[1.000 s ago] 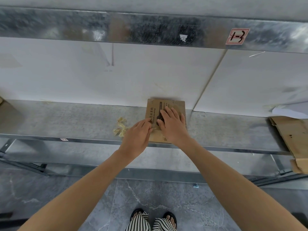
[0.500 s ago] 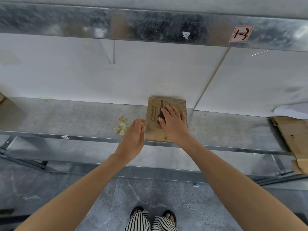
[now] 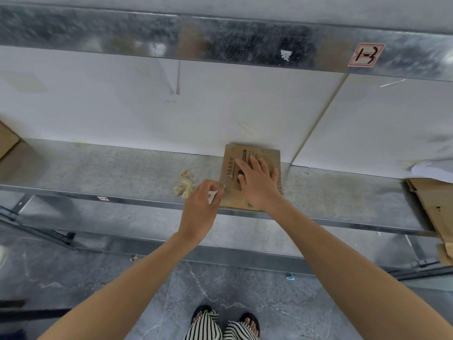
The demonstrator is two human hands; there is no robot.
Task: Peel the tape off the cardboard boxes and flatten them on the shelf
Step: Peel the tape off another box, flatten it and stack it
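Observation:
A small flattened brown cardboard box with printed text lies on the grey metal shelf, its back edge against the white wall. My right hand presses flat on the box with spread fingers. Just left of the box, my left hand pinches a strip of clear tape that still runs to the box's left edge. A crumpled wad of peeled yellowish tape lies on the shelf to the left of my left hand.
Flattened cardboard lies at the shelf's right end, with white paper behind it. A brown box corner shows at the far left. An upper shelf beam runs overhead. My sandalled feet stand on grey floor tiles.
My left hand has drawn back from the box to the left, pulling a strip of clear tape away from its edge. My right hand stays pressed on the box.

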